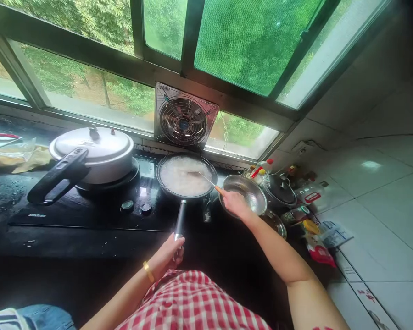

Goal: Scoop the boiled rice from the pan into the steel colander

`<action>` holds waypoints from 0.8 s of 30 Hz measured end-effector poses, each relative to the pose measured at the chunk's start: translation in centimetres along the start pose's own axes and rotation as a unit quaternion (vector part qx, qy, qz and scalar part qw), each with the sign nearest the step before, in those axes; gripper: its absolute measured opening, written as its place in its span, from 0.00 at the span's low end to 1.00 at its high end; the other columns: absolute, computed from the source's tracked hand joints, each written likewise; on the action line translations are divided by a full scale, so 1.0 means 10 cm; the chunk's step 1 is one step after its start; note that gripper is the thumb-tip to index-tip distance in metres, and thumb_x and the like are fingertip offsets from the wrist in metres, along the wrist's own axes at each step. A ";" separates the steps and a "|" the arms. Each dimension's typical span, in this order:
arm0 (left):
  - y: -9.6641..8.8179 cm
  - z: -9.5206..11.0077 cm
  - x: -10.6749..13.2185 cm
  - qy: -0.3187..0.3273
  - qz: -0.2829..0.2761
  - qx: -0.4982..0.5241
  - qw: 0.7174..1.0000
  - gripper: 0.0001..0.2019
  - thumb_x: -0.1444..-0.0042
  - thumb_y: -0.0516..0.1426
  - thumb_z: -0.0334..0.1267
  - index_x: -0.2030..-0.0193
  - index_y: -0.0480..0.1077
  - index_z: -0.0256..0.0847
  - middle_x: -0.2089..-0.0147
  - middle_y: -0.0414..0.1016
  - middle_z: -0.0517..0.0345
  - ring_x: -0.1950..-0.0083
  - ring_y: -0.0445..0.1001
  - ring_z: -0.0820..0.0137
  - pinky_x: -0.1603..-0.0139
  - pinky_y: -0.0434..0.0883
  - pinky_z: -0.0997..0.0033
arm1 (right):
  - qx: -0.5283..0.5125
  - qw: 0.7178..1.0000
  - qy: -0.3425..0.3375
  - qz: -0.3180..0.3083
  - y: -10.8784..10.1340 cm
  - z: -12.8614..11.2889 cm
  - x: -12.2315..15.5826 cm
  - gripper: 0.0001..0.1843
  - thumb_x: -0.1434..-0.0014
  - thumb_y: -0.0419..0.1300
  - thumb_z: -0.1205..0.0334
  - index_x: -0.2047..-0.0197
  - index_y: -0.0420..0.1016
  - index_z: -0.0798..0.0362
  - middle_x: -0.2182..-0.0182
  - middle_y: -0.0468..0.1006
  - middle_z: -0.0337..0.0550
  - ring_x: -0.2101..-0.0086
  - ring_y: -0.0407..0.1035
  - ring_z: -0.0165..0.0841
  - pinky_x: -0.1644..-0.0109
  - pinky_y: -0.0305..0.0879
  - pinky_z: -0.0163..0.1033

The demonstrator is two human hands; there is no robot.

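Observation:
A dark frying pan sits on the right burner, full of pale, cloudy, steaming liquid. My left hand is wrapped round the end of the pan's long handle. In my right hand is the wooden grip of a spatula, closed in the fingers. The spatula's thin metal shaft reaches into the pan from the right. Its head dips in the liquid and is partly hidden. Just behind my right hand stands a perforated metal colander.
A pressure cooker occupies the left burner, its black handle pointing toward me. An exhaust fan is set in the window behind the pan. Lidded pot, bottles and packets crowd the right wall. Plastic bags lie far left.

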State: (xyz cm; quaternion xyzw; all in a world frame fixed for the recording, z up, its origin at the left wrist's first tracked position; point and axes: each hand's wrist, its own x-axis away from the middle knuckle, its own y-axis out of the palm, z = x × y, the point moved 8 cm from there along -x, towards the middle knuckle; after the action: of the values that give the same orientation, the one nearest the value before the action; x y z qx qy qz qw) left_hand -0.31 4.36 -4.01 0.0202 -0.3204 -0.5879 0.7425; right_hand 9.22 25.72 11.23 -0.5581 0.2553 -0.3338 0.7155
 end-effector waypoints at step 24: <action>-0.09 0.05 0.05 0.003 0.001 -0.009 1.000 0.26 0.56 0.58 0.58 0.59 0.52 0.46 0.80 0.54 0.72 0.84 0.53 0.83 0.82 0.37 0.83 | -0.120 0.982 -0.141 -0.040 -0.21 -0.44 0.03 0.22 0.40 0.47 0.64 0.45 0.68 0.45 0.65 0.77 0.40 0.67 0.69 0.31 0.68 0.54 0.31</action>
State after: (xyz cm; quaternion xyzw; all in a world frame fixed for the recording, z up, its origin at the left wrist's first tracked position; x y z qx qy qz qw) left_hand -1.26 3.78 -3.71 0.0150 -0.3128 -0.5899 0.7442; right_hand 5.76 22.38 12.18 -0.6911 0.1673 -0.2466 0.6585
